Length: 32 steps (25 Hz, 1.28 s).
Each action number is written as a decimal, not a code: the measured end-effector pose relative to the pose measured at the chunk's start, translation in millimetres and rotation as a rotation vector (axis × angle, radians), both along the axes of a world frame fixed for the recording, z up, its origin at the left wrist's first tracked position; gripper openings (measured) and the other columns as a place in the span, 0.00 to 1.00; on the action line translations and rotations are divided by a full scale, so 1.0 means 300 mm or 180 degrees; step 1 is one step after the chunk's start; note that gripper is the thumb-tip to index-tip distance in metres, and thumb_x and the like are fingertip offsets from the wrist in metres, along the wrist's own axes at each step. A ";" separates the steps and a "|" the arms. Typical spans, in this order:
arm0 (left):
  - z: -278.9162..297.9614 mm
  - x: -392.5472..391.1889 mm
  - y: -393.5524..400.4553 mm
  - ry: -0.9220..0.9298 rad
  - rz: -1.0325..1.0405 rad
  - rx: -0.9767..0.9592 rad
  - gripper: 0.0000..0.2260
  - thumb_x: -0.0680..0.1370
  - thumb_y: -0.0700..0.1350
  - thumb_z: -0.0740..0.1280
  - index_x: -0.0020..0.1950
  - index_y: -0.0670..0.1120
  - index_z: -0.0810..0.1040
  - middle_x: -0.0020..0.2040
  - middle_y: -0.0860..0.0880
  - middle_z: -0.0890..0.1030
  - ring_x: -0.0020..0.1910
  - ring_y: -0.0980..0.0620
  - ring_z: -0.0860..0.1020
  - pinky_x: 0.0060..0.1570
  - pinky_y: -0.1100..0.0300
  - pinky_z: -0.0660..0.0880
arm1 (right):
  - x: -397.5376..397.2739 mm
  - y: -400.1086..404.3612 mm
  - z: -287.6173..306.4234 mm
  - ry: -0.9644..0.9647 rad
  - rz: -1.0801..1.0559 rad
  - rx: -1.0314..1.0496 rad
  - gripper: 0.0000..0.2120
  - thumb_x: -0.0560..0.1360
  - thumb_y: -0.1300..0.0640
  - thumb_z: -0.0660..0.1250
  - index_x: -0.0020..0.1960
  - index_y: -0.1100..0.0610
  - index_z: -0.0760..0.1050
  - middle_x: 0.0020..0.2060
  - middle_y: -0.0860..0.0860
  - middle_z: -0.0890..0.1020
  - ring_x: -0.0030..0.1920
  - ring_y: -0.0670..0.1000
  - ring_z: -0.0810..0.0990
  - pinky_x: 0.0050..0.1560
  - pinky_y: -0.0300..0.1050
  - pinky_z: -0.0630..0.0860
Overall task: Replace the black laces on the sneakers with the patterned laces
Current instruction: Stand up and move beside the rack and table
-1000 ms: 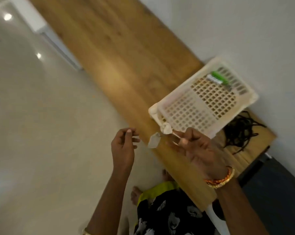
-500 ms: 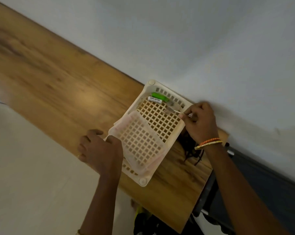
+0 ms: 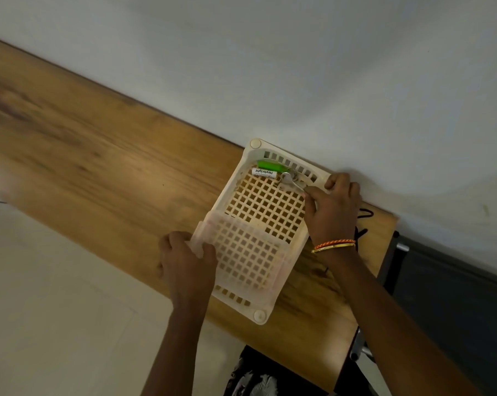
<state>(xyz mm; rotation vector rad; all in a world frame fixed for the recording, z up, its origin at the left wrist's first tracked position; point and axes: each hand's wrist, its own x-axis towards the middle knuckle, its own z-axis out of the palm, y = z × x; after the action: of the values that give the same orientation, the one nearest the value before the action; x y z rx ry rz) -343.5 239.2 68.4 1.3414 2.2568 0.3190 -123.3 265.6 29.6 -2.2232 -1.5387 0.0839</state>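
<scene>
A white lattice basket [image 3: 259, 316] sits on the wooden table [image 3: 113, 167] against the wall. My left hand [image 3: 184, 267] grips a translucent plastic packet [image 3: 241, 252] that lies over the basket's near half. My right hand [image 3: 333, 212] reaches into the far end and pinches a small metal tool [image 3: 288, 177], whose tip sits beside a green item [image 3: 270, 166] and a white labelled tube [image 3: 264, 172]. Black laces [image 3: 364, 215] lie on the table, mostly hidden behind my right hand. No sneakers and no patterned laces are in view.
The table's right end [image 3: 384, 252] lies just past the laces, with a dark piece of furniture [image 3: 441, 295] beyond it. A pale wall [image 3: 298, 67] runs along the table's far edge. Pale floor [image 3: 55, 310] spreads to the left.
The view swung from the floor to the basket. My left hand went from mid-air to gripping the packet on the basket. My right hand carried the metal tool into the basket's far end.
</scene>
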 end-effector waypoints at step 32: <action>-0.056 1.022 -0.918 -0.0929 -0.5824 0.0409 0.13 0.79 0.47 0.54 0.50 0.43 0.76 0.46 0.47 0.78 0.45 0.47 0.77 0.43 0.54 0.72 | 0.420 -1.453 0.008 0.0891 -0.4154 0.1076 0.12 0.77 0.58 0.55 0.44 0.60 0.75 0.41 0.54 0.78 0.42 0.53 0.72 0.44 0.45 0.69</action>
<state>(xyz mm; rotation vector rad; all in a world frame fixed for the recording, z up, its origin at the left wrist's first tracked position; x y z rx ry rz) -37.0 -36.2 51.7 2.4905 0.1846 -0.0428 2.6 -170.3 32.1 -2.3372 0.1980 -0.2296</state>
